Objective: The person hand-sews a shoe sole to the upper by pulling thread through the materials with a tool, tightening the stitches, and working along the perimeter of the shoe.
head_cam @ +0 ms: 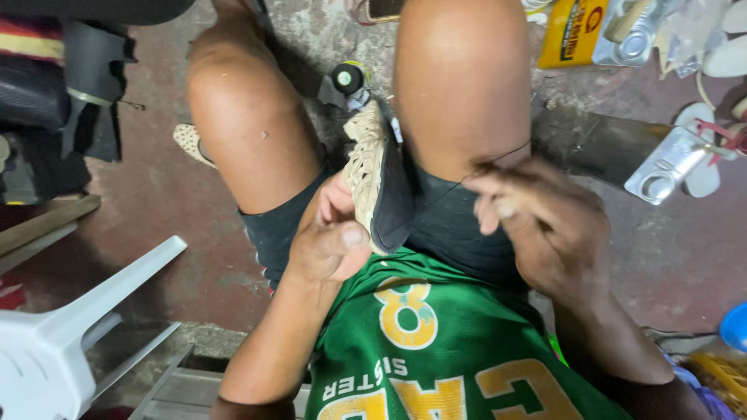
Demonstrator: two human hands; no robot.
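I sit with my knees apart and a shoe (375, 175) stands on its edge between my thighs, beige woven upper to the left, dark sole to the right. My left hand (331, 241) grips the shoe's near end, thumb across the upper. My right hand (537, 222) is by my right thigh with fingertips pinched on a thin dark thread (498, 154) that runs across the knee toward the shoe. A second beige shoe (191, 144) lies on the floor behind my left leg.
A small spool-like object (348, 80) lies on the red floor beyond the shoe. Metal cans (669, 165) and a yellow tin (572, 31) sit at the right. A white plastic chair (54, 334) stands at the lower left, dark bags (47, 101) at the upper left.
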